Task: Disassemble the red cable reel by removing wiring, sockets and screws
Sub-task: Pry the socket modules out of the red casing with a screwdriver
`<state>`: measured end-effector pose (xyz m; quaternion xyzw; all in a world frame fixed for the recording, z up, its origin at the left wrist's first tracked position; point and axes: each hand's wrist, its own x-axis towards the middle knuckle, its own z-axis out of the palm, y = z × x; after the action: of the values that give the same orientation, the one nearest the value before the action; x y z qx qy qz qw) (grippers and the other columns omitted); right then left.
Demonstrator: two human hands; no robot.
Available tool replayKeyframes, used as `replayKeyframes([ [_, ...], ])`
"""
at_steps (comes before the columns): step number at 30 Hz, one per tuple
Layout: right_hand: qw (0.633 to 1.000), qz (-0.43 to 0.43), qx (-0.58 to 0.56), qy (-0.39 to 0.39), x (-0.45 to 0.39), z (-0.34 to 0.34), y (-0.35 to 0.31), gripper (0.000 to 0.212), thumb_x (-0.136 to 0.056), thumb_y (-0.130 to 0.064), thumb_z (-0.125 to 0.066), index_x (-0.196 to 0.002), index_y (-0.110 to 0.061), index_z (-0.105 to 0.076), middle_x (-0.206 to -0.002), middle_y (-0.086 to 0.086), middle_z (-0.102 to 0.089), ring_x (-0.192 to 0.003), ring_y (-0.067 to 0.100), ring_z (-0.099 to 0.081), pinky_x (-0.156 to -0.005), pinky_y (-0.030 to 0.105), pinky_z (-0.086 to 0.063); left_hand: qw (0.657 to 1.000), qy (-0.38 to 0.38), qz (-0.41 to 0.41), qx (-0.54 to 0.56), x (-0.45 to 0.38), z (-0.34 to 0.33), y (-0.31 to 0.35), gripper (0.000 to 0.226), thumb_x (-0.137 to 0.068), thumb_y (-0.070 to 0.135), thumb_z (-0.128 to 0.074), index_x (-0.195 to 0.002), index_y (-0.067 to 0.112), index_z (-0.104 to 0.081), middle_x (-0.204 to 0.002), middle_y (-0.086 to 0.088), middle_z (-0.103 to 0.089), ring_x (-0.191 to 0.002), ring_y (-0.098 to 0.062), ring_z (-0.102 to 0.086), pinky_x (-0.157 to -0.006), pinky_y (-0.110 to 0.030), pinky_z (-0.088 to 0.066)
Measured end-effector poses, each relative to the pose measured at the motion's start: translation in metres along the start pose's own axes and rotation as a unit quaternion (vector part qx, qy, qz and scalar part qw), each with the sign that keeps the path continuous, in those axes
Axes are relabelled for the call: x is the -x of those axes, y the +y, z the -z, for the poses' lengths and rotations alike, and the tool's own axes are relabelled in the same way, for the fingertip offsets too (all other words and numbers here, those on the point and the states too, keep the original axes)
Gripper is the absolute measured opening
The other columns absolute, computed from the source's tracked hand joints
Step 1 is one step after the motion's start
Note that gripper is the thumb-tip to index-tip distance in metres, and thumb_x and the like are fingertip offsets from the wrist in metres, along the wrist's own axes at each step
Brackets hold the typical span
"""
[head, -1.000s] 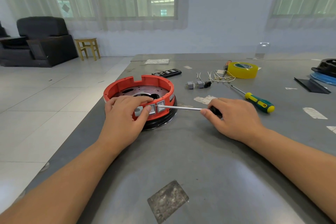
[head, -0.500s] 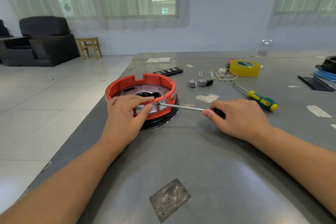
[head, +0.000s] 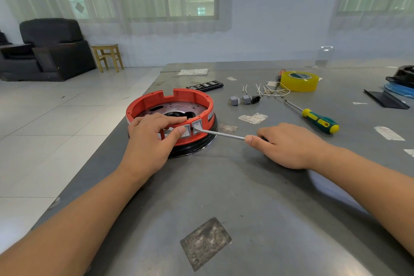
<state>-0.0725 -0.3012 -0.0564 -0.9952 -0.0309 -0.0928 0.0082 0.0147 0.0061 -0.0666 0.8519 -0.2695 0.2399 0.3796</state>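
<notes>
The red cable reel (head: 156, 102) lies open-side up on a black base at the left edge of the grey table (head: 246, 197). My left hand (head: 150, 141) grips its near rim, thumb pressed on a grey socket (head: 186, 132) in the wall. My right hand (head: 289, 144) holds a screwdriver (head: 220, 134) whose metal tip touches the neighbouring grey socket (head: 197, 126). Its handle is hidden inside my fist. Removed grey and black sockets (head: 244, 99) and loose white wires (head: 268, 91) lie behind the reel on the right.
A green-and-yellow screwdriver (head: 318, 120) lies at right, behind it a yellow tape roll (head: 299, 80). A black bit case (head: 205, 85) sits beyond the reel. Black and blue parts (head: 398, 87) lie at the far right. The table's left edge drops to a tiled floor.
The screwdriver tip has shifted slightly right, from the socket under my thumb to the neighbouring one. My left hand keeps its grip on the rim.
</notes>
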Motion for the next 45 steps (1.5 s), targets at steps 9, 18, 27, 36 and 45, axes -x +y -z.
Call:
replayKeyframes([
  [9, 0.988, 0.046, 0.102, 0.107, -0.014, 0.002, -0.004, 0.068, -0.078, -0.084, 0.006, -0.072, -0.030, -0.035, -0.061, -0.012, -0.035, -0.052, 0.004, -0.032, -0.045, 0.032, -0.020, 0.999, -0.026, 0.017, 0.030, 0.001, 0.005, 0.005, 0.028, -0.099, 0.033, -0.072, -0.108, 0.057, -0.061, -0.104, 0.036, -0.062, -0.118, -0.007, -0.052, -0.117, -0.052, -0.032],
  [18, 0.968, 0.067, 0.108, 0.218, -0.042, -0.016, 0.009, 0.052, -0.104, -0.060, -0.021, -0.089, -0.017, -0.046, -0.082, -0.003, -0.042, -0.074, 0.021, -0.039, -0.072, 0.037, -0.031, 0.998, -0.029, 0.015, 0.049, 0.002, 0.007, 0.000, 0.029, -0.096, 0.034, -0.075, -0.093, 0.062, -0.066, -0.099, 0.050, -0.060, -0.113, 0.023, -0.043, -0.113, -0.051, -0.037],
  [27, 0.973, 0.042, 0.101, 0.204, -0.043, -0.016, 0.006, 0.048, -0.103, -0.060, -0.021, -0.093, -0.019, -0.044, -0.087, -0.003, -0.042, -0.078, 0.022, -0.041, -0.077, 0.040, -0.036, 0.997, -0.041, 0.011, 0.071, 0.001, 0.008, 0.001, 0.026, -0.096, 0.033, -0.074, -0.097, 0.058, -0.067, -0.108, 0.033, -0.063, -0.114, 0.001, -0.053, -0.115, -0.057, -0.037],
  [36, 0.973, 0.044, 0.093, 0.206, -0.006, -0.004, 0.006, 0.040, -0.101, -0.063, -0.024, -0.085, -0.031, -0.041, -0.068, -0.013, -0.047, -0.056, 0.013, -0.041, -0.049, 0.028, -0.022, 0.997, -0.050, -0.003, 0.061, 0.001, 0.014, 0.002, 0.029, -0.097, 0.032, -0.072, -0.102, 0.060, -0.066, -0.110, 0.036, -0.063, -0.116, 0.011, -0.050, -0.115, -0.057, -0.037],
  [45, 0.972, 0.095, 0.118, 0.179, 0.006, -0.009, 0.005, 0.045, -0.101, -0.064, -0.023, -0.080, -0.032, -0.047, -0.065, -0.008, -0.056, -0.053, 0.013, -0.050, -0.044, 0.024, -0.019, 0.997, -0.053, 0.007, 0.050, 0.002, 0.014, 0.002, 0.027, -0.098, 0.035, -0.070, -0.106, 0.061, -0.064, -0.112, 0.042, -0.056, -0.113, 0.013, -0.048, -0.116, -0.053, -0.038],
])
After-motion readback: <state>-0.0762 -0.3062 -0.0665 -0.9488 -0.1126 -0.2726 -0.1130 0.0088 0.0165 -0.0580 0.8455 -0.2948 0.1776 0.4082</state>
